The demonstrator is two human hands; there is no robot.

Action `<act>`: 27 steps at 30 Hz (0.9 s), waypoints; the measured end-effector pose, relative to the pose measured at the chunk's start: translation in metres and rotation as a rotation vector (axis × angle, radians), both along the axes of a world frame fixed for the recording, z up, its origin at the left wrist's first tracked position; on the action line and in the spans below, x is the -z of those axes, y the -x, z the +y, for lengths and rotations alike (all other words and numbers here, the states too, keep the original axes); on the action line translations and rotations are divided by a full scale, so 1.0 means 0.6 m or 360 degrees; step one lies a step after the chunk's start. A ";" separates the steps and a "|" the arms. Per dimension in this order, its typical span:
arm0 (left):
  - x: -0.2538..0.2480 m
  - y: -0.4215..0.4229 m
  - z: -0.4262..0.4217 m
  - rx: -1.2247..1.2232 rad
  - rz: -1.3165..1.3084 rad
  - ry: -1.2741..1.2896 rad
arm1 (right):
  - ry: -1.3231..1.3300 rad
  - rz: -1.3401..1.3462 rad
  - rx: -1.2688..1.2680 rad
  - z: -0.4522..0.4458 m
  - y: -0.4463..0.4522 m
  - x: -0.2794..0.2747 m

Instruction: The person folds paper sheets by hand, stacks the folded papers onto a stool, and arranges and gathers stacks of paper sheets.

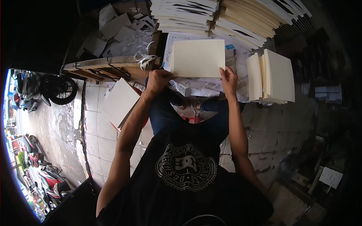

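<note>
A cream card sheet (198, 58) lies in front of me over the paper-wrapped work surface (243, 84). At its near right corner, my right hand (228, 78) grips the edge, thumb on top and the other fingers partly hidden below. My left hand (160, 80) is closed at the near left corner, its fingers curled against the edge; the fingertips are hard to make out. Whether the card is one sheet or several layers, I cannot tell.
Tall stacks of folded card (184, 15) stand at the back, with more stacks (249, 22) beside them. Another bundle (279, 77) sits on the right. A wooden bin (105, 64) of paper scraps is at the left, above a cream board stack (120, 101). Motorcycles (52, 179) stand outside.
</note>
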State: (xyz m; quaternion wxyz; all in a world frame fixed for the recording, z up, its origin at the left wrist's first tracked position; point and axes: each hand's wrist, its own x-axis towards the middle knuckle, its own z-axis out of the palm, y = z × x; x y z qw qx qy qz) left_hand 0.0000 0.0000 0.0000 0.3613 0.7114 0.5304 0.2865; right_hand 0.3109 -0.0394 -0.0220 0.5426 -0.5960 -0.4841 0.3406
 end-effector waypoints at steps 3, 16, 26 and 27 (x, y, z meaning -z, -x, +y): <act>0.005 -0.004 0.007 0.0036 -0.0042 -0.0014 | -0.0002 -0.0001 0.0002 0.003 -0.007 -0.002; 0.012 -0.004 -0.005 0.0006 -0.0047 -0.0156 | -0.0068 0.0140 -0.0006 0.001 -0.008 0.017; 0.002 -0.006 -0.002 0.0006 0.0019 -0.0099 | -0.0055 0.0120 -0.0034 0.001 -0.009 0.012; 0.004 -0.006 -0.002 -0.0001 0.0017 -0.0135 | -0.0052 0.0127 -0.0033 0.000 -0.009 0.013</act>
